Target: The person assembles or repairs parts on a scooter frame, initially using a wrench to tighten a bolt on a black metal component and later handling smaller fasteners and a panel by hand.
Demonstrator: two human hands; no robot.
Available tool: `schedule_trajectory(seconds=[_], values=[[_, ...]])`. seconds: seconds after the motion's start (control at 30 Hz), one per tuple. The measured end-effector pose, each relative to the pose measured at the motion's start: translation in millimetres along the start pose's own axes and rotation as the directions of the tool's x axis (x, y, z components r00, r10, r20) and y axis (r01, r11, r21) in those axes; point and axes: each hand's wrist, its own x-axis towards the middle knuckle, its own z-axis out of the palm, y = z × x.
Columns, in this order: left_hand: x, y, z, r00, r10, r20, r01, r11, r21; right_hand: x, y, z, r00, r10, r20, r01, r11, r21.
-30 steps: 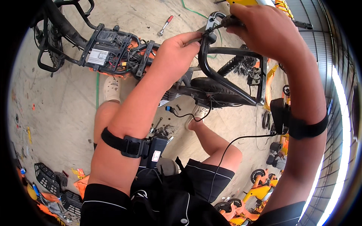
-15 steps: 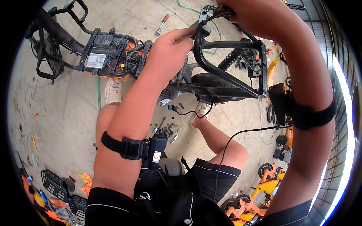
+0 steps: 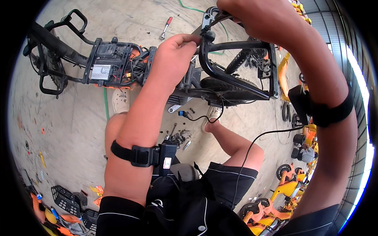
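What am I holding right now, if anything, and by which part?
Your left grip pinches beside the curved black tubular metal frame, but what it holds is hidden. What your right grip holds cannot be told either.

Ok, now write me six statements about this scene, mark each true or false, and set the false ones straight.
1. A red-handled ratchet lies on the floor. True.
2. The left hand is higher in the picture than the right hand. False: the right hand is higher.
3. The left hand is close to the black tubing. True.
4. The plug to the left of the right shoe is yellow. False: it is blue.
5. The silver box is to the right of both hands. False: it is to the left of both.
6. Each forearm wears a black strap. True.
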Motion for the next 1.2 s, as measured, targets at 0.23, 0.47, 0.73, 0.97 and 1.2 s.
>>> schedule_trajectory(seconds=[0.23, 0.47, 0.73, 0.97, 1.2], values=[[3.1, 9.9, -6.9, 1.0, 0.014, -0.023, -0.015, 1.0, -0.007, 15.0, 9.4, 11.4, 0.994, 0.021, 0.109, -0.01, 0.996, -0.092], [4.2, 14.5, -14.2, 0.999, 0.042, -0.015, -0.042, 0.999, -0.022, 8.4, 11.9, 10.8, 0.999, -0.036, 0.023, 0.037, 0.998, -0.041], [3.6, 16.8, -17.0, 0.993, 0.11, -0.046, -0.111, 0.994, -0.014, 10.0, 21.4, 28.7, 0.977, -0.142, -0.161, 0.136, 0.99, -0.047], [0.2, 20.4, -17.1, 0.998, 0.056, -0.021, -0.054, 0.995, 0.087, 9.0, 19.4, 19.8, 0.987, -0.14, -0.085, 0.14, 0.99, -0.008], [6.4, 17.2, -9.5, 0.971, 0.233, -0.042, -0.224, 0.961, 0.162, 15.1, 21.6, 3.1, 0.991, -0.103, 0.081, 0.094, 0.99, 0.106]])
